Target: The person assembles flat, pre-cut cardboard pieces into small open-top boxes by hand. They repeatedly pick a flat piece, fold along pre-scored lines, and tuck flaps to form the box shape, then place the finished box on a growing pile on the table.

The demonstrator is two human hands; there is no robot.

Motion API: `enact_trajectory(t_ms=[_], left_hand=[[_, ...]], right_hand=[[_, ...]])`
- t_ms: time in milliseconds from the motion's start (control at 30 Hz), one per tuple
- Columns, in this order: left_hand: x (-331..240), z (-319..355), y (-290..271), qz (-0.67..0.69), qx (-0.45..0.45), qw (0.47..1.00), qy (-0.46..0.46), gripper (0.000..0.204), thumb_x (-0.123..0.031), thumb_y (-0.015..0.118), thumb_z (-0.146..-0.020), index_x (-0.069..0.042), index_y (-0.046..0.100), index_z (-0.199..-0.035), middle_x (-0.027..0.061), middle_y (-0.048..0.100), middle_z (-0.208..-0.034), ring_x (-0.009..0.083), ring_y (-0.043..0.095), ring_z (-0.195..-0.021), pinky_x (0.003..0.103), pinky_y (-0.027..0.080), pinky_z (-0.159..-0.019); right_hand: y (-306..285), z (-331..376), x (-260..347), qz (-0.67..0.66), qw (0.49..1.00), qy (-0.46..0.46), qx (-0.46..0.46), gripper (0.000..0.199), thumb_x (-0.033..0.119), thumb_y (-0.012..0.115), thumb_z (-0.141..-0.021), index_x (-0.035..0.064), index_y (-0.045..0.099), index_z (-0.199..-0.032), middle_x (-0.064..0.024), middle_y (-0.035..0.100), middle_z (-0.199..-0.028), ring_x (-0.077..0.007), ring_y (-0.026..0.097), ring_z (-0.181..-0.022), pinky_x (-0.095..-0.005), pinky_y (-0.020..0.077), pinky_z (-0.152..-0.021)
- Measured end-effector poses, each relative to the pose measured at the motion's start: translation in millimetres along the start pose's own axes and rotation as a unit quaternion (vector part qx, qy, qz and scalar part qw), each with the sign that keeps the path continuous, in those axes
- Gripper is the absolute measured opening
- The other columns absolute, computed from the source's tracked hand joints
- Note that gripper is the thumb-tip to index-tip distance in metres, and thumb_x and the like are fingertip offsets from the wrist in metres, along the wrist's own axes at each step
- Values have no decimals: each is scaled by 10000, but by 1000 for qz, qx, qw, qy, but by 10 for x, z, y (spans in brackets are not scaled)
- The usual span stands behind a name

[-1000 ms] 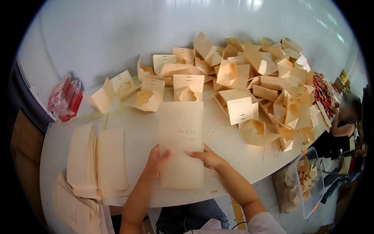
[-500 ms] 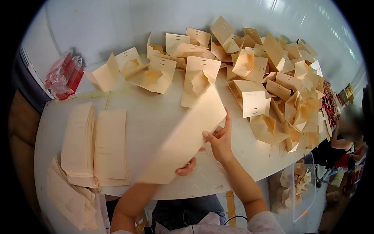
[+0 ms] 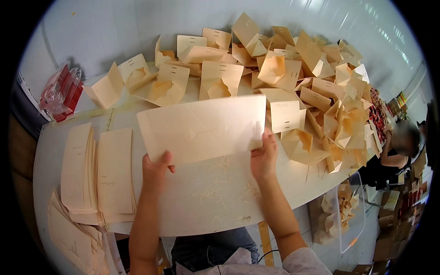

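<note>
A long cream cardstock sheet (image 3: 204, 130) is held up above the table, spread nearly level from left to right, with cut or crease lines in its middle. Its lower left edge is pinched in my left hand (image 3: 156, 172), thumb in front. My right hand (image 3: 264, 156) grips the right end, fingers partly hidden behind it. Thin paper slivers (image 3: 247, 191) lie scattered on the white table (image 3: 183, 215) below. Beyond the sheet stand folded card holders (image 3: 221, 75) with slits and a torn-looking pocket edge.
Stacks of flat cream sheets (image 3: 114, 172) lie at the left, more fanned sheets (image 3: 68, 236) at the near left corner. A big heap of folded cards (image 3: 321, 98) covers the right. Red items in clear plastic (image 3: 62, 91) sit far left. A clear bin (image 3: 341, 220) and another person (image 3: 395, 158) are at the right.
The sheet has turned from a steep slant to nearly level. My left hand has moved up and left to its left end; my right hand has shifted to its right end.
</note>
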State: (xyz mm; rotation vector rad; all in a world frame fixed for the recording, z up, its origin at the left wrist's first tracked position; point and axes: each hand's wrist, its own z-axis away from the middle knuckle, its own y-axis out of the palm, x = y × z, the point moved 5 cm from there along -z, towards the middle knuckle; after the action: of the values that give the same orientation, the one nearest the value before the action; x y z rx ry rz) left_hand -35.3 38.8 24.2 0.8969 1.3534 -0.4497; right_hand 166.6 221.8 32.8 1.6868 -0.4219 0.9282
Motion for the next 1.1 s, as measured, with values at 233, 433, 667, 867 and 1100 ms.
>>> enact_trajectory(t_ms=[233, 433, 667, 867, 1100], left_hand=[[-45, -13, -71, -38, -6, 999, 1, 190, -179, 602, -830, -20, 537, -912, 27, 555, -759, 96, 462, -583, 227, 372, -479], [-36, -38, -78, -37, -15, 999, 14, 191, -182, 611, -825, -27, 538, -910, 17, 554, -754, 90, 466, -585, 224, 370, -477], [-10, -60, -110, -24, -14, 1000, 4, 198, -176, 613, -820, -20, 530, -911, 20, 542, -743, 92, 445, -556, 222, 358, -461], [11, -59, -149, -37, -44, 998, -6, 174, -140, 601, -817, -15, 519, -906, 21, 525, -730, 92, 425, -534, 224, 343, -442], [254, -193, -279, 89, -121, 989, 3, 296, -58, 608, -796, -28, 481, -1062, 24, 545, -778, 116, 515, -599, 222, 413, -472]], right_hand=[[-7, -93, 267, 185, 976, -92, 60, 435, -103, 524, -750, -6, 455, -1168, -74, 622, -873, -91, 571, -751, -206, 451, -679], [121, -15, 325, 196, 969, -115, 101, 685, -102, 556, -739, 67, 229, -1316, -85, 603, -886, -139, 591, -813, -233, 460, -701], [90, -88, 305, 194, 968, -34, 155, 712, -95, 577, -738, 104, 206, -1313, -96, 602, -890, -144, 591, -839, -257, 468, -730], [136, -54, 183, 198, 961, 4, 193, 711, -79, 619, -718, 117, 249, -1292, -71, 583, -972, -138, 562, -893, -270, 462, -773], [-76, -179, 3, 344, 919, -44, 190, 774, 92, 715, -693, 70, 255, -1316, -90, 545, -1052, -161, 530, -948, -278, 450, -803]])
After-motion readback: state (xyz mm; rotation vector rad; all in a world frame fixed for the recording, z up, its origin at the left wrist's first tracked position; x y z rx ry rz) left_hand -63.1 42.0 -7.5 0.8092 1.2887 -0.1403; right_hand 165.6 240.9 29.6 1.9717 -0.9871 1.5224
